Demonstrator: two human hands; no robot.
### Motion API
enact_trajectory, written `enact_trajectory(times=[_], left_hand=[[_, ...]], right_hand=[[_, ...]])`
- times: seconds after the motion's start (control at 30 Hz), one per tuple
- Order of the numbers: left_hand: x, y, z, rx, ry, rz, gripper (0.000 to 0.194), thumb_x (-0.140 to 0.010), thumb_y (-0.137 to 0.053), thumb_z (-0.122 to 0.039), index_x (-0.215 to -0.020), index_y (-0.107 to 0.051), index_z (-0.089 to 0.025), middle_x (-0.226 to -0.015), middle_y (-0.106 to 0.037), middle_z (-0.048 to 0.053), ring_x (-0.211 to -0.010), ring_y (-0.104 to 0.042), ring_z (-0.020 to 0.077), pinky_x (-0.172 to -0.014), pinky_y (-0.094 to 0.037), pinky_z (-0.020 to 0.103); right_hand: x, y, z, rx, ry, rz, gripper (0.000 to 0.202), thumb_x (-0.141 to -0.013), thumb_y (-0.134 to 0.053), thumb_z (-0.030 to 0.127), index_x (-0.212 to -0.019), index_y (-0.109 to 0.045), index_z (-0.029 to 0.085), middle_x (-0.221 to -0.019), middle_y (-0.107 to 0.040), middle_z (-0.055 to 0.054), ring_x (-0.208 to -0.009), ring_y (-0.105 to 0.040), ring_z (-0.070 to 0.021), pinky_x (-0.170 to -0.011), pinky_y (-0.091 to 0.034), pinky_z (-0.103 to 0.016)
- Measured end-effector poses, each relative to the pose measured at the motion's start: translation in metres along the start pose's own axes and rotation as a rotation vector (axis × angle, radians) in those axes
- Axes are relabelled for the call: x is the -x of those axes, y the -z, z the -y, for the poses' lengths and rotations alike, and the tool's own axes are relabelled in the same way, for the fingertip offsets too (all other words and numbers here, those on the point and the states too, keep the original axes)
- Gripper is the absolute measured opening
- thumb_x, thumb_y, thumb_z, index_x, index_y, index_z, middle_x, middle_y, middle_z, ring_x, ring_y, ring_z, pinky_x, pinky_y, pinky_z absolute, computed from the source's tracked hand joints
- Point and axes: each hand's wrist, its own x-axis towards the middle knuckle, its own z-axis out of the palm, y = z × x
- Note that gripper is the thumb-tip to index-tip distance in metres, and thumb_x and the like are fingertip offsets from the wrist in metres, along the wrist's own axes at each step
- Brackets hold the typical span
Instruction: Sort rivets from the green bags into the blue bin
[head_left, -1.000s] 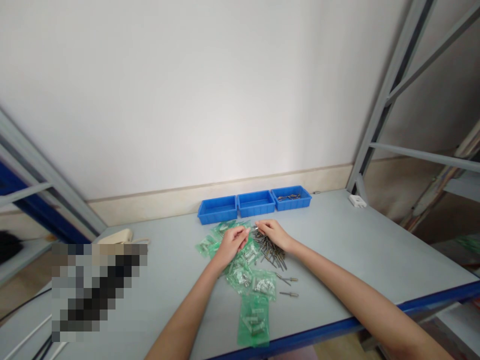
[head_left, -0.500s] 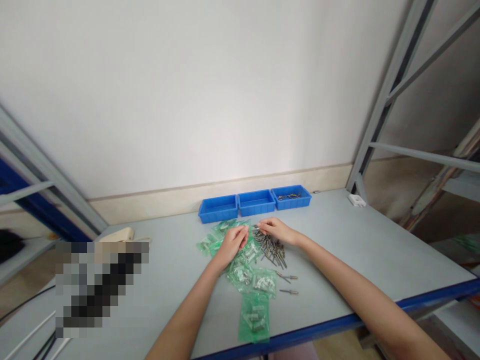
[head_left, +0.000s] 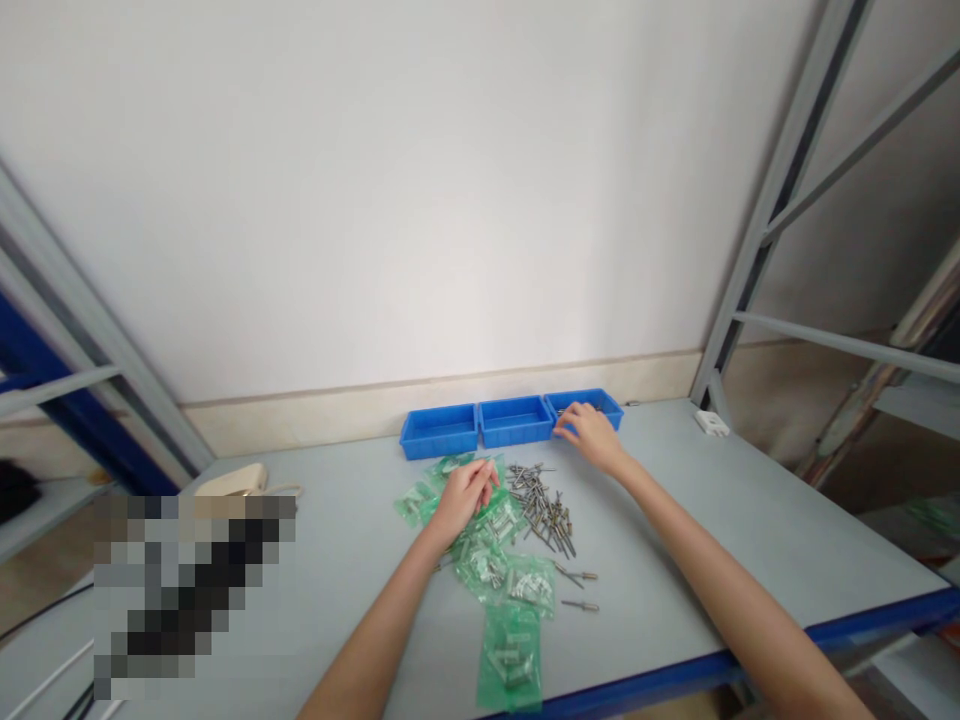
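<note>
"Where is your right hand (head_left: 589,432)?"

"Over the front edge of the right-hand blue bin (head_left: 616,420), my fingers loosely bent. I can't tell whether they hold anything."

"And the heap of metal pins (head_left: 541,505)?"

"On the table (head_left: 645,590), nearer my body than my right hand and a little to its left. It's just right of my left hand (head_left: 466,495)."

"What's that one doing?"

"It's above the green bags (head_left: 487,545), fingers drawn in narrow; I can't tell what's between them. The heap touches the bags' right side."
</note>
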Motion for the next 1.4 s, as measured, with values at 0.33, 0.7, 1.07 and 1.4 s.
enact_trajectory(times=[0.33,0.7,1.07,1.4], left_hand=[[0.002,-0.002,-0.001,-0.052,0.005,0.013,0.043,-0.085,-0.037,-0.052,-0.067,-0.052,-0.015,-0.041,-0.042,-0.006,-0.035,-0.035,0.0078,-0.04,-0.028,0.02],[0.008,-0.004,-0.01,-0.17,-0.111,-0.043,0.032,-0.085,-0.044,-0.044,-0.106,-0.041,-0.019,-0.055,-0.048,-0.008,-0.041,-0.039,0.009,-0.047,-0.031,0.021],[0.01,-0.006,-0.015,-0.311,-0.111,0.012,0.034,-0.089,-0.035,-0.038,-0.068,-0.051,-0.017,-0.047,-0.049,-0.004,-0.046,-0.044,0.0116,-0.054,-0.033,0.023],[0.009,-0.007,-0.016,-0.298,-0.102,-0.056,0.039,-0.087,-0.04,-0.043,-0.057,-0.043,-0.018,-0.044,-0.045,-0.005,-0.044,-0.042,0.0107,-0.053,-0.033,0.023]], right_hand=[[0.017,-0.032,0.022,-0.242,0.08,0.127,0.006,-0.077,-0.065,0.027,-0.081,-0.069,0.024,-0.1,-0.064,-0.003,-0.096,-0.052,-0.0223,-0.081,-0.03,-0.034],[0.019,-0.016,0.04,-0.588,0.013,-0.008,0.016,-0.083,-0.056,0.032,-0.08,-0.066,0.02,-0.085,-0.068,-0.003,-0.083,-0.058,-0.018,-0.076,-0.035,-0.029],[0.033,-0.008,0.076,-0.51,0.131,0.009,0.019,-0.088,-0.051,0.034,-0.083,-0.062,0.02,-0.087,-0.067,-0.002,-0.087,-0.056,-0.0176,-0.076,-0.03,-0.029],[0.034,-0.017,0.077,-0.563,0.105,0.021,0.027,-0.09,-0.045,0.034,-0.072,-0.057,0.017,-0.074,-0.062,-0.001,-0.073,-0.055,-0.0154,-0.071,-0.031,-0.027]])
